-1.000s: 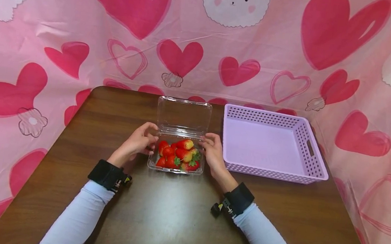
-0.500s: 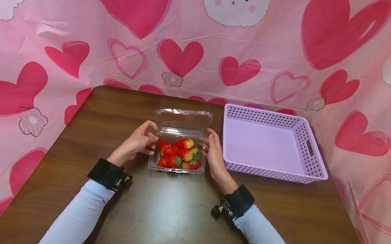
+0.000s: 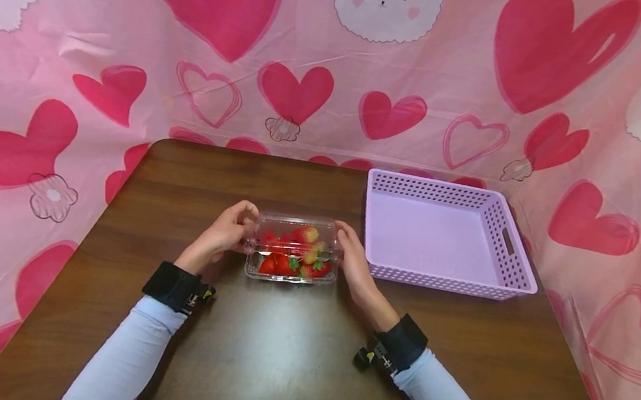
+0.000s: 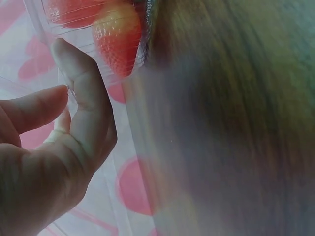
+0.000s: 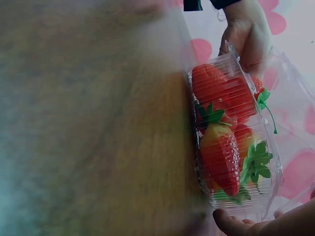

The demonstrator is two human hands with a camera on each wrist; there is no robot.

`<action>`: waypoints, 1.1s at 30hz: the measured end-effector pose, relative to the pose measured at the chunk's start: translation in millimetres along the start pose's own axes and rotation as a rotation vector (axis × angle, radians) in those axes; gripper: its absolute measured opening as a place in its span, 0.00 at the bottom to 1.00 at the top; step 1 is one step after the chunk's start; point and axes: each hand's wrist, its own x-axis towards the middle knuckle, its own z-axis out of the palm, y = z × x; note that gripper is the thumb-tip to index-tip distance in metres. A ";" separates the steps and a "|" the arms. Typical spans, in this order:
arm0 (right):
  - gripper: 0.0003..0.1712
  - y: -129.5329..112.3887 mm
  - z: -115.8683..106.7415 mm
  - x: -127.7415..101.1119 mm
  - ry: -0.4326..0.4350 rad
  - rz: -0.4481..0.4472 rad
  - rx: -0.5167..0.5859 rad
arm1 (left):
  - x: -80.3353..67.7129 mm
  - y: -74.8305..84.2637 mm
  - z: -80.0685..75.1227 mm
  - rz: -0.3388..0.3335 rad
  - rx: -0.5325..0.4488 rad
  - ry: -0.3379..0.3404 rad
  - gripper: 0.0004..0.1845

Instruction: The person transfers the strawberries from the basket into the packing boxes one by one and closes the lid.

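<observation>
Holding strawberries (image 3: 294, 254) inside, a clear plastic clamshell box (image 3: 292, 249) sits near the middle of a dark wooden table (image 3: 292, 353), its hinged lid (image 3: 294, 228) lowered over the fruit, though whether the lid has snapped fully home cannot be told. To judge by that, the closing looks nearly done, with at most a final press left. On the box's left side, the left hand (image 3: 223, 234) pinches the lid's edge between curled fingers and thumb; on its right side, the right hand (image 3: 354, 261) grips the opposite end, fingers wrapped against the plastic. The right wrist view shows the berries packed tight against ribbed walls, green caps showing, with a fingertip (image 5: 231, 223) at the box's near corner. Just right of the box stands a lilac perforated basket (image 3: 509, 272), holding nothing. Behind the box, and on both sides of the table, hangs a pink sheet (image 3: 139, 24) printed with red hearts and white cartoon faces.
</observation>
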 end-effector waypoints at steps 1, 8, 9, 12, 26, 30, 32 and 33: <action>0.31 -0.3 -0.1 -1.2 0.004 0.000 -0.022 | -0.4 -0.2 -0.1 -0.006 -0.001 0.000 0.13; 0.31 0.9 -1.8 -9.5 -0.002 -0.013 -0.084 | -6.0 0.1 -2.8 -0.027 -0.061 -0.010 0.16; 0.31 1.2 -2.4 -10.9 -0.008 -0.015 -0.086 | -7.1 0.1 -3.6 -0.025 -0.070 -0.013 0.16; 0.32 1.4 -4.1 -15.6 -0.027 -0.016 -0.087 | -11.1 0.1 -6.3 -0.008 -0.065 -0.044 0.19; 0.35 6.7 -12.9 -37.7 -0.038 -0.068 -0.097 | -34.3 -4.7 -15.4 0.070 0.155 -0.266 0.45; 0.35 7.5 -13.7 -41.1 -0.024 -0.050 -0.100 | -38.4 -7.4 -12.5 0.078 0.156 -0.294 0.49; 0.35 7.7 -13.9 -42.5 -0.019 -0.030 -0.100 | -40.8 -8.2 -11.6 0.087 0.169 -0.305 0.49; 0.35 7.7 -14.0 -43.0 -0.016 -0.020 -0.098 | -41.9 -8.6 -11.4 0.087 0.179 -0.308 0.49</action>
